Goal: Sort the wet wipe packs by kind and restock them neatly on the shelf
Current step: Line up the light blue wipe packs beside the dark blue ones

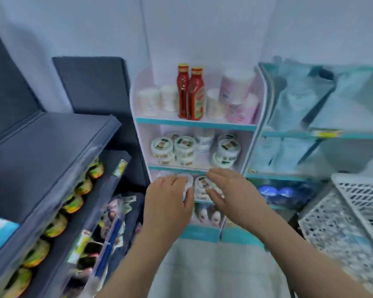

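White tub [187, 183] gripped by left hand [167, 196]; right hand [226, 190] spread over labelled tubs [202, 183]; shelf [177, 168] partly stocked, sorting likely unfinished.

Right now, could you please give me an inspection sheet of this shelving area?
Surface: pink shelf unit, teal-edged tiers.
Job's things: pale blue packs on the teal shelf at right; kinds too blurred to tell.
Clutter: red bottles on top tier; labelled tubs on lower tiers; white baskets at right.
Hands: left hand grips a white tub, fingers curled; right hand open over labelled tubs.
Cables: nothing seen.
Surroundings: dark shelf at left holding yellow-green goods.
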`<move>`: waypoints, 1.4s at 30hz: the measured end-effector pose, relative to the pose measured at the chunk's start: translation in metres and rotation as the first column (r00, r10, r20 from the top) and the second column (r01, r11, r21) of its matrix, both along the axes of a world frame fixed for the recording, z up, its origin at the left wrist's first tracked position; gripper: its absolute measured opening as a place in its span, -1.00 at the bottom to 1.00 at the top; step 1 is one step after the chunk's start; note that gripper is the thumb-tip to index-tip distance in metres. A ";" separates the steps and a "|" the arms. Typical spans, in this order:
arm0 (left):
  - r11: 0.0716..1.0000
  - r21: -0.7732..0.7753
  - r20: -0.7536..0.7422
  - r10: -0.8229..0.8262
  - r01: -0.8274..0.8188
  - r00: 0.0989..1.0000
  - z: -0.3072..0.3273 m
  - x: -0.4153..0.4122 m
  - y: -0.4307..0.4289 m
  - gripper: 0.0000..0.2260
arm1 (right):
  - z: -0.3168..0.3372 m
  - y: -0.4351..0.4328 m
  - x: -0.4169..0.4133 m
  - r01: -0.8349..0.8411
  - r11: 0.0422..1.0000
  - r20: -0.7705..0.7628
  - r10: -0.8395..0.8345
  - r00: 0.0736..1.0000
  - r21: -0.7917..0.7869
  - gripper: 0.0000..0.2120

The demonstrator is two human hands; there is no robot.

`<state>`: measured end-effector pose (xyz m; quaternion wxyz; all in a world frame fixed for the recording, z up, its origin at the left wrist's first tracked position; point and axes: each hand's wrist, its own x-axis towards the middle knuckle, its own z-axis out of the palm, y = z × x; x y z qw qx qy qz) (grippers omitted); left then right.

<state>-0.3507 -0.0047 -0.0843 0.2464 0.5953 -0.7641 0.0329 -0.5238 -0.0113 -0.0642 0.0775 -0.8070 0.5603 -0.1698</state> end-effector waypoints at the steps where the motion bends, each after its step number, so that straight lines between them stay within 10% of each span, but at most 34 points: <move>1: 0.998 0.008 -0.011 -0.054 0.054 0.998 -0.003 -0.032 0.005 -0.72 | -0.002 0.015 -0.032 0.055 0.998 -0.010 -0.055 0.998 0.025 -0.66; 20: 0.766 0.260 -0.016 -0.606 0.588 0.795 -0.054 -0.528 0.084 -0.74 | -0.039 0.194 -0.497 0.682 0.702 -0.132 -0.671 0.730 0.204 -0.58; 32: 0.611 0.742 0.038 -0.448 0.275 0.893 -0.167 -0.650 -0.011 -0.72 | -0.118 0.098 -0.664 0.609 0.651 -0.238 -0.570 0.787 0.453 -0.60; 42: 0.577 0.816 0.193 -0.336 0.040 0.922 -0.271 -0.661 -0.047 -0.41 | -0.224 0.015 -0.730 0.413 0.658 -0.195 -0.381 0.904 0.630 -0.57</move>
